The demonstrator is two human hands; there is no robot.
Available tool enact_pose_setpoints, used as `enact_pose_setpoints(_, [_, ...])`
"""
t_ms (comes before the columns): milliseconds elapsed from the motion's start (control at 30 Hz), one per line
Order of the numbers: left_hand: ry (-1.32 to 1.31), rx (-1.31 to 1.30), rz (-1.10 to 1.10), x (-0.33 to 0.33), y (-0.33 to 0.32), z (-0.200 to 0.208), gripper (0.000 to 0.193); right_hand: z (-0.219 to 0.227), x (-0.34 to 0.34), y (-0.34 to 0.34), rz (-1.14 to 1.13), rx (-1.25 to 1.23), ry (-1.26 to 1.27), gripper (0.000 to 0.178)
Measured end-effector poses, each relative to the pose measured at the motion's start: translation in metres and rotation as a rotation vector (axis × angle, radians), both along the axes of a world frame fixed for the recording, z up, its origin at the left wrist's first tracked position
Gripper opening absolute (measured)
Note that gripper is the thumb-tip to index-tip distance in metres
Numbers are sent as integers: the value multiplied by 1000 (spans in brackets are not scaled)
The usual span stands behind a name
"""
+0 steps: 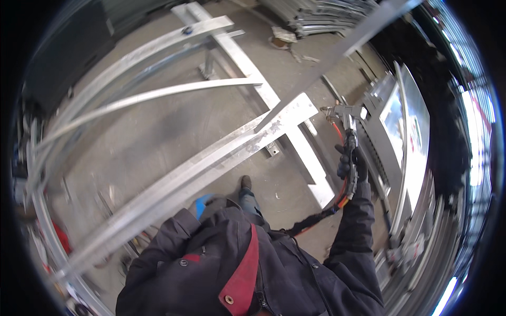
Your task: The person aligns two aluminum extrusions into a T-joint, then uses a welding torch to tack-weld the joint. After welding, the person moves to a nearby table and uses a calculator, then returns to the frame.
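Observation:
My right hand (345, 162), in a dark glove, is closed round the handle of a grey welding gun (346, 117). The gun's narrow copper-coloured nozzle (324, 109) points left, a short way off the end of a pale metal beam (303, 108). A cable bundle with red and orange parts (321, 213) runs from the handle back past my waist. My left sleeve (174, 229) is bent at the lower left; the hand there is out of sight. The beam belongs to a large welded metal frame (242, 60) reaching across the left side.
A long metal bar (337, 60) slants up to the upper right from the beam. Metal profiles (321, 16) are stacked at the back. Shiny panels (416, 126) lean on the right, above more long profiles (421, 263). A roll-like object (281, 39) sits on the floor.

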State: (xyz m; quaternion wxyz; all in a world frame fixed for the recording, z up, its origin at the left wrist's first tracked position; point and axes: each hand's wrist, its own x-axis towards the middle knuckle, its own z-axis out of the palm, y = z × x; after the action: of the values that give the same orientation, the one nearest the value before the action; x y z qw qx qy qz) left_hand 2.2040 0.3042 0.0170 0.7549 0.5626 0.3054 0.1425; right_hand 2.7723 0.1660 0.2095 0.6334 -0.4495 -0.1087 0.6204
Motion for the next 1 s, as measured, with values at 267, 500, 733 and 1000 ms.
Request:
enact_pose_setpoints(267, [156,14,325,108,-21,-21,42,-103,240,268,466,-118,359,82])
enact_pose_setpoints(500, [249,-273,725,139,-48,14,43,-192,254,395,290,-116,-712,69])
enact_pose_setpoints(733, [338,-345,890,160,-108,-40,52,-267,194,407,208,214,-1135,51])
enact_pose_setpoints(1000, [273,-350,866,194,-130,-66,44,-299,170,447,226,-4,-1259,51])
